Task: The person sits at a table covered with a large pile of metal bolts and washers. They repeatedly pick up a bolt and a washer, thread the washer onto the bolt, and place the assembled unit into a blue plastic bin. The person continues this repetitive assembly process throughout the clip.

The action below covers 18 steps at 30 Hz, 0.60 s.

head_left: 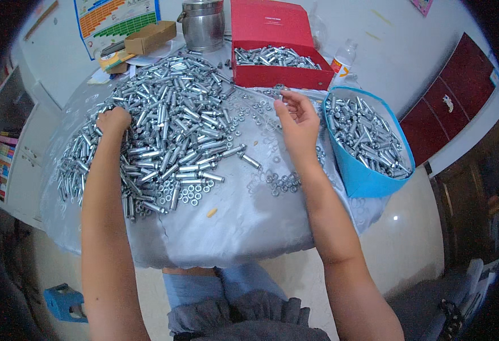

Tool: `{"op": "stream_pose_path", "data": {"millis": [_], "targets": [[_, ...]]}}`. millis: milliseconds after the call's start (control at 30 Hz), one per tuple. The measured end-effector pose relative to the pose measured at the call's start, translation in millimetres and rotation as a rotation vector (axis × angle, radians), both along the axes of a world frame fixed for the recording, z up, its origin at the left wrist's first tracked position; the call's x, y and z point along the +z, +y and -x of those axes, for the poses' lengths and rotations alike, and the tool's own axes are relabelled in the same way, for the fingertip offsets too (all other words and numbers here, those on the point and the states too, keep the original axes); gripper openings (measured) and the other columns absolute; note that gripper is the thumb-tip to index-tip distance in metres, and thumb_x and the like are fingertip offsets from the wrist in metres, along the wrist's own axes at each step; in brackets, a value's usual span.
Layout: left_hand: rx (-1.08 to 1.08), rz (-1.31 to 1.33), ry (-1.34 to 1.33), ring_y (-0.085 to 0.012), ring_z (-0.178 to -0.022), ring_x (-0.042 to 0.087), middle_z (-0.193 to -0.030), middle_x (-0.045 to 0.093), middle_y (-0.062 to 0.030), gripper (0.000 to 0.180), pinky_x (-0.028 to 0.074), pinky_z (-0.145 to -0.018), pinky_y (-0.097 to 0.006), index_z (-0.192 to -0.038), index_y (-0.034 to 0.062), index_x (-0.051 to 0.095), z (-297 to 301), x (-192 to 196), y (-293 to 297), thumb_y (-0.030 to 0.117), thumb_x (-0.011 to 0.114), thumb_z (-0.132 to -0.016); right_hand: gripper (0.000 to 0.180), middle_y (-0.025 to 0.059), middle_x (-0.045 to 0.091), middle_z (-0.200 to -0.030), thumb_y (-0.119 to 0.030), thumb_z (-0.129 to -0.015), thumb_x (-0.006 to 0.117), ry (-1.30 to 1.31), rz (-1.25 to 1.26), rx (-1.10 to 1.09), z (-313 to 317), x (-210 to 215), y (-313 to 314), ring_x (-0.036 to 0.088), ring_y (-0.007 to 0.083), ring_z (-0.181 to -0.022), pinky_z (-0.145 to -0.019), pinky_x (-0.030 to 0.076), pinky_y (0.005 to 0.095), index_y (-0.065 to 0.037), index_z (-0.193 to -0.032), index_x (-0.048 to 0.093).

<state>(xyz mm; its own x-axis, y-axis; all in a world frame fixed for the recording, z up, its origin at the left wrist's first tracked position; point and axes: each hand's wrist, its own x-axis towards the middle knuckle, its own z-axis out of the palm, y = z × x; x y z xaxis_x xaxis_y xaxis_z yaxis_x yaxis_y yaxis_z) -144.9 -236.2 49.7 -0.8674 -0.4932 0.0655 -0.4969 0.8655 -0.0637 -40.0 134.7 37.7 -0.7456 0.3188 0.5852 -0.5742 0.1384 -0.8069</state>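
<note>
Nearest are the person's legs in blue trousers [195,292], below the edge of a round table [243,238] under a shiny pale cloth. A small yellow piece [212,213] lies near that edge. Just beyond it, loose nuts [192,193] lie flat against the front of a large pile of silvery bolts [172,122], which covers the left and middle of the table. A second group of nuts [283,183] lies by the right forearm, and a lone bolt [250,161] rests at the pile's right edge.

The left hand [113,120] is curled on the left side of the pile; its fingertips are hidden, so I cannot tell whether it grips a bolt. The right hand [299,122] is above scattered small parts, its thumb and forefinger bent toward each other with a narrow gap; whether something small sits between them, I cannot tell.

To its right stands a blue bin [363,179] filled with bolts. Farther back, an open red box [272,28] holds more bolts, with a plastic bottle [345,55] beside it. A metal pail [204,25] and a cardboard box [150,37] stand behind the pile.
</note>
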Motion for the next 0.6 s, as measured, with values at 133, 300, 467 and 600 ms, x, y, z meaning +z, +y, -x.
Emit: {"op": "stream_pose_path", "data": {"millis": [133,300,467,600], "targets": [[0.035,0.03,0.167,-0.0304,-0.114,0.041,-0.112,0.055,-0.0122,0.03,0.033,-0.089,-0.04,-0.1,0.0109,0.062,6.7,-3.8,6.3,0.02,0.044,-0.078,0.022,0.0024,0.057,-0.084,-0.01,-0.074,0.063,0.008,-0.014,0.011,-1.4,0.7,-0.3,0.048,0.0052,-0.068,-0.057,0.038,0.0181,-0.003,-0.095,0.057],[-0.068,0.146,0.272,-0.0287,-0.083,0.061,-0.091,0.063,-0.0108,0.022,0.046,-0.07,-0.039,-0.089,0.0105,0.064,25.4,-20.4,-10.3,0.015,0.046,-0.078,0.023,0.0022,0.057,-0.084,-0.01,-0.074,0.063,0.004,-0.013,0.031,-4.1,4.2,-2.3,0.048,0.0052,-0.068,-0.058,0.038,0.0184,-0.003,-0.095,0.057],[-0.142,0.189,0.343,-0.03,-0.079,0.061,-0.086,0.062,-0.0136,0.022,0.047,-0.064,-0.041,-0.084,0.0072,0.062,28.3,-28.1,-10.7,0.015,0.041,-0.08,0.023,0.0026,0.057,-0.084,-0.01,-0.074,0.063,-0.002,0.017,0.028,-2.6,6.1,-1.1,0.048,0.0051,-0.067,-0.058,0.038,0.0185,-0.003,-0.095,0.057],[-0.158,0.194,0.291,-0.0297,-0.079,0.061,-0.088,0.062,-0.0145,0.023,0.048,-0.064,-0.041,-0.086,0.0064,0.061,21.0,-24.6,-5.2,0.015,0.041,-0.081,0.023,0.003,0.057,-0.084,-0.01,-0.074,0.064,-0.012,0.006,0.06,0.2,4.6,0.8,0.048,0.0057,-0.067,-0.059,0.039,0.0186,-0.003,-0.095,0.057]]}}
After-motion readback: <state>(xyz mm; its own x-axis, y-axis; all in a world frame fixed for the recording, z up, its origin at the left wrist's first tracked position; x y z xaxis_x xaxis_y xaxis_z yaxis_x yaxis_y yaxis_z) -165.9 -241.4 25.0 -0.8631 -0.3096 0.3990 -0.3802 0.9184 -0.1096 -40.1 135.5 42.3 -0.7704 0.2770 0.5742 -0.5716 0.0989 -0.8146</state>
